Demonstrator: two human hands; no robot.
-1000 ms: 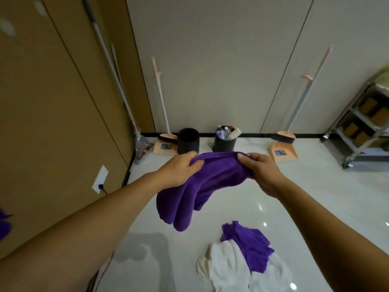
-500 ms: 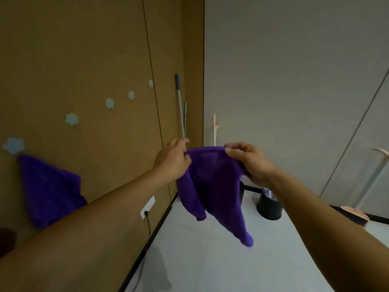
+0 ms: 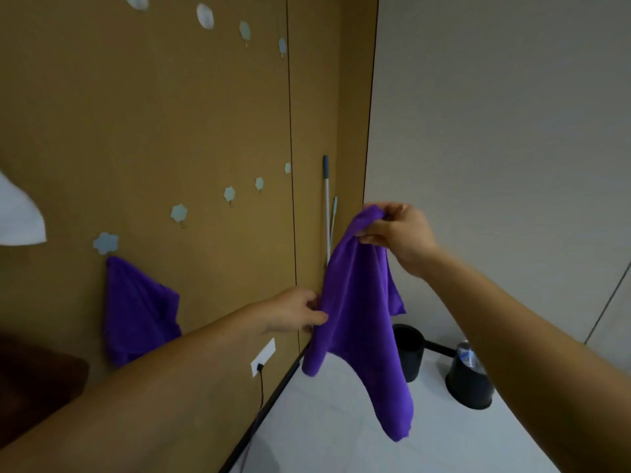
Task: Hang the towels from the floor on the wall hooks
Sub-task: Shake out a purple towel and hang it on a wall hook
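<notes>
**Q:** How are the hands set?
**A:** Both are clamped on the held towel [image 3: 358, 319], and they are apart. The right hand [image 3: 399, 237] is raised and pinches a bunched top corner. The left hand [image 3: 293, 314] is lower and nearer the brown wall [image 3: 170, 114]. It pinches the towel's side edge between thumb and fingers.

**Q:** Why this grip?
**A:** Probably the high pinch lets the cloth fall open under its own weight and offers a corner to a hook. The low hand would steady the edge and keep it from swinging.

**Q:** Which way does the towel run?
**A:** Its long axis is nearly vertical, tilted slightly. The gathered corner points up into the right hand. The longest tail points down toward the floor [image 3: 324, 421], well clear of it, and a shorter lobe hangs at lower left.

**Q:** Where is it in the room?
**A:** It is in the air beside the wall, near the corner. To the left, a hung towel [image 3: 136, 312] drapes from a flower-shaped hook [image 3: 106, 243]. The next hook [image 3: 179, 213] in the rising row is bare and is the likely target. A white cloth [image 3: 17, 216] shows at the left edge, its mounting hidden. A mop handle [image 3: 326, 206] stands behind, and two black bins [image 3: 408, 349] sit on the floor.
</notes>
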